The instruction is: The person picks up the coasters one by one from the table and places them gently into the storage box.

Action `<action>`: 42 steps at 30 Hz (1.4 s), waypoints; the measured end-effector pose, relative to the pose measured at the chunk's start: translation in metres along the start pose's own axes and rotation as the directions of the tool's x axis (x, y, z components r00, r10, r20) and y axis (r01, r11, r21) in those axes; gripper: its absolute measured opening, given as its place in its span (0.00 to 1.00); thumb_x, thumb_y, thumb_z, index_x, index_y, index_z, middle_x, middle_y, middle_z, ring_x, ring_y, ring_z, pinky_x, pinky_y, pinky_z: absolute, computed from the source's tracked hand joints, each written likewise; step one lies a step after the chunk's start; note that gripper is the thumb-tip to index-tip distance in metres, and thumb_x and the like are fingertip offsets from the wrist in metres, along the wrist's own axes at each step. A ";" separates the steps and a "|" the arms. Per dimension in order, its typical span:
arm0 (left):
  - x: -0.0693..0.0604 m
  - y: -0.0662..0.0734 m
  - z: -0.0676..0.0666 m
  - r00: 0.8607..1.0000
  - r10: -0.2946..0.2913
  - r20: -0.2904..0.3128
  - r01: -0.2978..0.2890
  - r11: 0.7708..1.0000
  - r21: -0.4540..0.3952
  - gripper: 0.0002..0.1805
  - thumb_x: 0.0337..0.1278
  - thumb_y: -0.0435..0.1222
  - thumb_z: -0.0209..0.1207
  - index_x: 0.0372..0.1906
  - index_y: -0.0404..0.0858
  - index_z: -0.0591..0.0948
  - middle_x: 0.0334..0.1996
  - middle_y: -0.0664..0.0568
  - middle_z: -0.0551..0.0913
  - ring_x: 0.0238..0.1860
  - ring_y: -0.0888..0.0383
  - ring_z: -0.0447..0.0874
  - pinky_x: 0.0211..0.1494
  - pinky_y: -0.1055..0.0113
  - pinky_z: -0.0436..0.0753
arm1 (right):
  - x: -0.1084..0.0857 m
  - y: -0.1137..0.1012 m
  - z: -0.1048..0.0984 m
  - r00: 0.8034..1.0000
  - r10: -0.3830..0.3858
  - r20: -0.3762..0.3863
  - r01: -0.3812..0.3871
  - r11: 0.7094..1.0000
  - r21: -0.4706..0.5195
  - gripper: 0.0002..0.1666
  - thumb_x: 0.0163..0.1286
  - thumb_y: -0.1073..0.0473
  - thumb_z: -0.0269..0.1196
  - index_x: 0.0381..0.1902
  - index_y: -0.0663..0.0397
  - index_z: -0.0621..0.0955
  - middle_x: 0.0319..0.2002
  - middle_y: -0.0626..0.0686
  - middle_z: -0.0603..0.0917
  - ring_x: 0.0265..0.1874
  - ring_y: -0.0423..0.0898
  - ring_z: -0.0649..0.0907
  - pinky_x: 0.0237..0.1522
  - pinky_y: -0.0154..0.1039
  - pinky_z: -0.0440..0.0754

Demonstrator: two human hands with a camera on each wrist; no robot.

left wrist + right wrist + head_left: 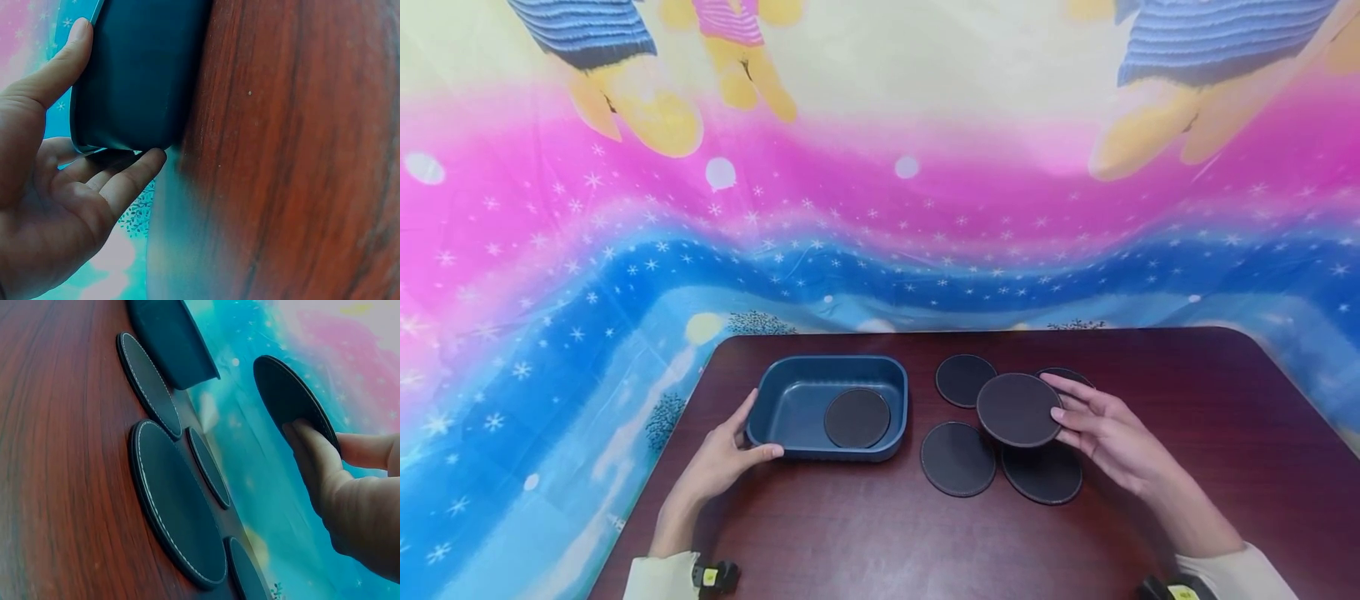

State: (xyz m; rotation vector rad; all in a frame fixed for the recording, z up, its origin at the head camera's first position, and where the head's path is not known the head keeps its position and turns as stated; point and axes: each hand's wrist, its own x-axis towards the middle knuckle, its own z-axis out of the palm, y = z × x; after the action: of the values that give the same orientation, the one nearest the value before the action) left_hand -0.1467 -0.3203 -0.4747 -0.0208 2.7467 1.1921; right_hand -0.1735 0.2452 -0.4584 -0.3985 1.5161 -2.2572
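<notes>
The right hand (1112,433) pinches one disc (1017,410) above four discs (958,458) on the table (835,533), and, well apart from it, the left hand (718,457) grips the tray (793,412) by its left end, another disc (857,419) inside, with a patterned cloth (925,204) behind

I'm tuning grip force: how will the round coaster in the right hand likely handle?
The coaster seems stiff: it juts flat from the right hand, which pinches one edge. Being thin, it's probably light; being round, it may roll on edge.
</notes>
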 end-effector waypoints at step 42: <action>-0.002 0.000 -0.001 1.000 0.023 0.001 -0.023 1.000 -0.002 0.61 0.65 0.53 0.73 0.90 0.47 0.46 0.72 0.33 0.79 0.71 0.35 0.82 0.63 0.47 0.88 | 0.053 0.015 0.055 0.996 0.064 -0.061 -0.069 0.995 -0.074 0.44 0.81 0.69 0.59 0.87 0.64 0.52 0.69 0.49 0.80 0.60 0.39 0.88 0.60 0.36 0.87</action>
State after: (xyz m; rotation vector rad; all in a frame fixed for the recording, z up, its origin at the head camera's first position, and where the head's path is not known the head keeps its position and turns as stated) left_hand -0.1451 -0.3210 -0.4743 0.0113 2.7526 1.2000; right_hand -0.1938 0.1697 -0.4509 -0.3014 1.6245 -2.1826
